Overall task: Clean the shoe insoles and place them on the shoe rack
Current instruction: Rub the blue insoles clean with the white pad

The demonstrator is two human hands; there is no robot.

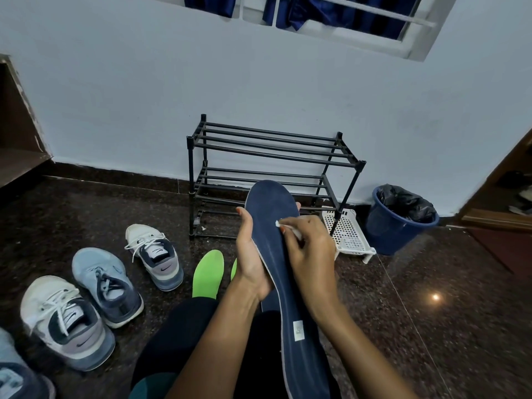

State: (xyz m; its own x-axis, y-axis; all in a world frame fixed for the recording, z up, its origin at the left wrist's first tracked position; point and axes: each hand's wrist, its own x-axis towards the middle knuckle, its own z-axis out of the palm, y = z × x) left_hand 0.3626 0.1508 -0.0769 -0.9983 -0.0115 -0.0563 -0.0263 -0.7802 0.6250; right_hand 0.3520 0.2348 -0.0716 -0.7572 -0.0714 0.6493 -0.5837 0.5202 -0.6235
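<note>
while the left hand [250, 256] grips the navy insole [276, 243], the right hand [309, 254] pinches a white wipe [278, 223] against it.

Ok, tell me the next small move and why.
Probably drag the white wipe down the blue insole toward its heel: the right hand pinches it against the front part, the left hand holds the insole up, and most of it lies below the wipe.

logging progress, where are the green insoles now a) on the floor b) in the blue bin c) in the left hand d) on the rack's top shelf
a: the green insoles lie on the floor near the white shoe, while the left hand holds the blue insole.
</note>
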